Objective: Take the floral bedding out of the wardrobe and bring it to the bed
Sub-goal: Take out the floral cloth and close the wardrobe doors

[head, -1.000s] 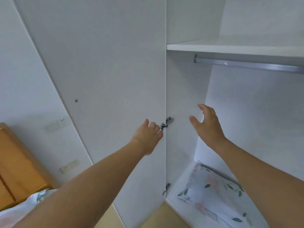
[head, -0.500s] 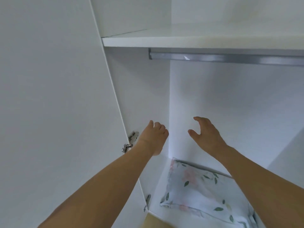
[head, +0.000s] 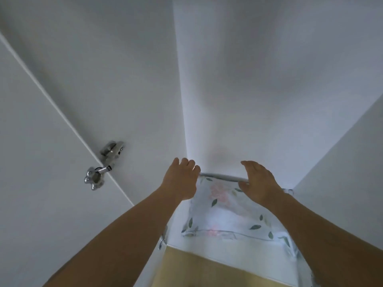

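Note:
The floral bedding (head: 226, 216), white with green leaves and pink flowers, lies folded flat on the bottom of the open white wardrobe (head: 228, 90). My left hand (head: 180, 180) hovers above its far left corner, fingers apart, holding nothing. My right hand (head: 258, 182) hangs over the far edge of the bedding, also spread and empty. Both forearms reach down into the wardrobe. My right arm hides the right part of the bedding. I cannot tell whether either hand touches the fabric.
The wardrobe door (head: 41, 183) stands open on the left, with a metal hinge (head: 103, 164) at its edge. The wardrobe's right side wall (head: 342, 172) closes in on the right. Yellowish floor (head: 203, 270) shows below the wardrobe's base.
The view has tilted down and moved closer into the wardrobe. Both hands have dropped from mid-height toward the far edge of the bedding. The shelf and rail have left the view.

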